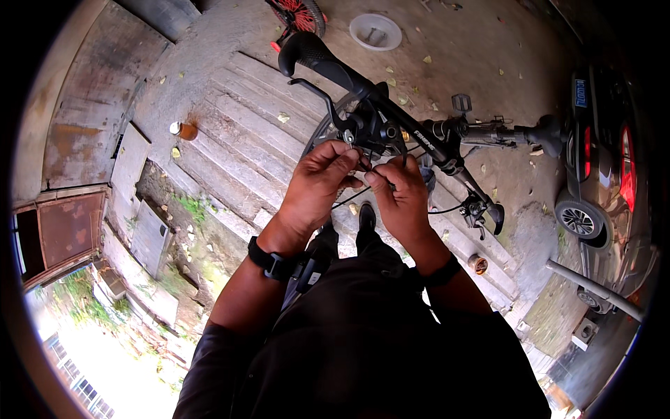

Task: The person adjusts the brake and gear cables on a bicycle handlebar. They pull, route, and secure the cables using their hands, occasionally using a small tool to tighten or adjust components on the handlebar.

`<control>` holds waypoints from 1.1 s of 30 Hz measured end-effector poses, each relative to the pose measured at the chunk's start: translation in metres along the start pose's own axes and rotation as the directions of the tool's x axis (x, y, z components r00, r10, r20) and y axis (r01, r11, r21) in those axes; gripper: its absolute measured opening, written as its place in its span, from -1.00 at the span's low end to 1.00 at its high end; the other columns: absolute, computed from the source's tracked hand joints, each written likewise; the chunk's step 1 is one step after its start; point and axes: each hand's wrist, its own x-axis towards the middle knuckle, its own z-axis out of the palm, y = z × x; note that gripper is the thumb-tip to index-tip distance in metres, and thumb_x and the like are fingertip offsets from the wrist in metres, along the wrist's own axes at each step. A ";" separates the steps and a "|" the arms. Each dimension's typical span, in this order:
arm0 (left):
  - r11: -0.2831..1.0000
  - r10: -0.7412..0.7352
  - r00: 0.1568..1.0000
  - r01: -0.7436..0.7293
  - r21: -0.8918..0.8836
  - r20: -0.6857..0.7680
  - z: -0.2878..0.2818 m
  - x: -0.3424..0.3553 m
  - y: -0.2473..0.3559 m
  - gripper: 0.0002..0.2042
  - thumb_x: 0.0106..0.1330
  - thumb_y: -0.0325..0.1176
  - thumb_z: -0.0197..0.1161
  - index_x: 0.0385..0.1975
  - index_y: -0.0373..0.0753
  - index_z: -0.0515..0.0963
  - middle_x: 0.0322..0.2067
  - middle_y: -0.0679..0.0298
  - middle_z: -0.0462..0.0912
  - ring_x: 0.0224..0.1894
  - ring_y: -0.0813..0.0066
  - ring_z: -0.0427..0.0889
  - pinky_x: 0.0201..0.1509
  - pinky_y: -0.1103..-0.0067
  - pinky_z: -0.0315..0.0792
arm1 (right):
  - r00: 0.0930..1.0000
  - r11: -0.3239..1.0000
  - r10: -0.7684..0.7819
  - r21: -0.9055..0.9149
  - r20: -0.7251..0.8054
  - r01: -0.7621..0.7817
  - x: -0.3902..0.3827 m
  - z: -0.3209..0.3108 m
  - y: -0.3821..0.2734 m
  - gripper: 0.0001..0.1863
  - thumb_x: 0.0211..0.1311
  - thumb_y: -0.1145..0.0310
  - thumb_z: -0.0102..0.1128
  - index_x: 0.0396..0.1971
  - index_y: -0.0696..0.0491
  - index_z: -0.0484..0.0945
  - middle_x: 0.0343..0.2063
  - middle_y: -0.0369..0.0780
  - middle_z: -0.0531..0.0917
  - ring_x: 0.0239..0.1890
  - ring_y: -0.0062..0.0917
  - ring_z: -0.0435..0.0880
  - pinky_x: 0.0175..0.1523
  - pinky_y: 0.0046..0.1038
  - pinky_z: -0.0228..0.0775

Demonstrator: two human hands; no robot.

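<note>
A bicycle [488, 131] stands in front of me, its black handlebar [407, 124] running from upper left to lower right. Near the left grip [317, 56] sits a black brake lever [317, 94] with its clamp and shifter housing. Just below that housing my left hand [317, 183] is closed, thumb and fingertips pinched on a small part I cannot make out. Close beside it, my right hand [401, 197] pinches a thin black cable [351, 198] under the bar. The fingertips of both hands nearly meet, and they hide most of what lies between them.
Grey planks [241, 133] cover the ground around the bicycle. A dark car [600, 188] is parked at right, near a metal pole [593, 288]. Beyond the bar lie a white basin [375, 32] and a red-spoked wheel [301, 14]. An orange-brown jar [184, 130] stands at left.
</note>
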 end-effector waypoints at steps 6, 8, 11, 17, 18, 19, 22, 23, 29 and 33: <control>0.997 0.031 0.997 -0.026 0.072 -0.065 0.004 -0.001 0.001 -0.94 0.42 -0.41 0.22 -0.25 -0.24 0.56 -0.32 0.33 0.66 -0.31 0.63 0.61 -0.30 0.66 0.51 | 1.000 1.000 0.001 0.023 0.015 -0.001 0.000 -0.001 0.001 -0.91 0.25 0.42 0.30 -0.39 0.10 0.60 -0.45 -0.27 0.50 -0.29 -0.44 0.42 -0.19 -0.44 0.30; 0.996 0.036 0.995 -0.028 0.088 -0.089 0.005 -0.002 0.002 -0.94 0.41 -0.40 0.24 -0.27 -0.24 0.57 -0.34 0.34 0.65 -0.32 0.65 0.60 -0.33 0.68 0.49 | 0.999 0.999 0.012 0.030 0.039 -0.013 0.000 -0.002 0.002 -0.91 0.26 0.42 0.29 -0.39 0.10 0.60 -0.44 -0.27 0.50 -0.28 -0.44 0.42 -0.17 -0.44 0.30; 0.991 0.035 0.993 -0.021 0.132 -0.109 0.008 -0.003 0.006 -0.93 0.40 -0.39 0.26 -0.29 -0.23 0.57 -0.39 0.36 0.64 -0.34 0.67 0.59 -0.35 0.70 0.47 | 0.998 0.999 0.016 0.035 0.060 -0.018 0.001 -0.003 0.003 -0.91 0.26 0.42 0.29 -0.40 0.10 0.59 -0.42 -0.26 0.51 -0.26 -0.43 0.43 -0.15 -0.44 0.30; 0.977 0.047 0.985 -0.011 0.215 -0.165 0.014 -0.002 0.007 -0.89 0.38 -0.36 0.29 -0.34 -0.23 0.57 -0.45 0.38 0.63 -0.41 0.70 0.56 -0.38 0.71 0.45 | 0.998 0.998 0.023 0.053 0.066 -0.026 0.001 -0.003 0.003 -0.89 0.26 0.42 0.28 -0.42 0.12 0.58 -0.40 -0.25 0.51 -0.24 -0.42 0.43 -0.14 -0.42 0.30; 0.973 0.050 0.984 -0.008 0.233 -0.174 0.014 -0.002 0.006 -0.89 0.38 -0.35 0.29 -0.35 -0.23 0.57 -0.46 0.38 0.63 -0.42 0.70 0.56 -0.38 0.70 0.45 | 0.998 0.998 0.014 0.054 0.061 -0.017 0.000 -0.003 0.003 -0.89 0.26 0.42 0.27 -0.42 0.13 0.58 -0.40 -0.24 0.51 -0.23 -0.42 0.44 -0.14 -0.42 0.30; 0.970 0.053 0.982 -0.008 0.243 -0.179 0.014 -0.002 0.005 -0.89 0.38 -0.35 0.29 -0.35 -0.23 0.56 -0.47 0.38 0.63 -0.42 0.70 0.56 -0.39 0.71 0.45 | 0.998 0.999 0.005 0.054 0.056 -0.008 -0.001 -0.003 0.004 -0.89 0.27 0.42 0.27 -0.42 0.13 0.58 -0.39 -0.24 0.51 -0.23 -0.42 0.44 -0.14 -0.42 0.30; 0.962 0.060 0.979 -0.005 0.274 -0.194 0.016 -0.003 0.004 -0.87 0.38 -0.34 0.29 -0.36 -0.23 0.56 -0.47 0.38 0.63 -0.43 0.70 0.56 -0.38 0.71 0.45 | 0.999 0.998 -0.003 0.069 0.041 0.000 -0.001 -0.003 0.004 -0.88 0.28 0.42 0.25 -0.43 0.14 0.57 -0.38 -0.23 0.51 -0.22 -0.41 0.45 -0.13 -0.42 0.31; 0.959 0.064 0.978 -0.005 0.282 -0.201 0.017 -0.004 0.005 -0.87 0.38 -0.34 0.30 -0.37 -0.23 0.56 -0.47 0.38 0.63 -0.43 0.70 0.56 -0.38 0.71 0.46 | 0.999 0.997 -0.003 0.078 0.038 0.000 -0.001 -0.002 0.004 -0.88 0.28 0.42 0.24 -0.43 0.14 0.57 -0.38 -0.23 0.51 -0.22 -0.41 0.45 -0.13 -0.42 0.31; 0.918 0.256 0.952 -0.185 0.351 -0.170 -0.008 -0.003 0.019 -0.87 0.37 -0.35 0.30 -0.25 -0.26 0.55 -0.32 0.28 0.69 -0.26 0.53 0.67 -0.21 0.60 0.51 | 0.998 0.989 0.019 0.143 0.052 -0.026 -0.001 -0.004 0.005 -0.86 0.30 0.40 0.23 -0.41 0.16 0.57 -0.37 -0.24 0.49 -0.23 -0.45 0.45 -0.13 -0.44 0.31; 0.915 0.306 0.937 -0.241 0.322 -0.168 -0.004 0.005 0.056 -0.70 0.37 -0.45 0.27 0.05 -0.28 0.43 -0.16 0.26 0.66 -0.16 0.44 0.69 -0.12 0.58 0.50 | 0.999 0.985 0.031 0.167 0.026 -0.035 -0.005 -0.001 0.009 -0.85 0.31 0.40 0.24 -0.40 0.17 0.57 -0.33 -0.24 0.47 -0.25 -0.48 0.44 -0.14 -0.47 0.30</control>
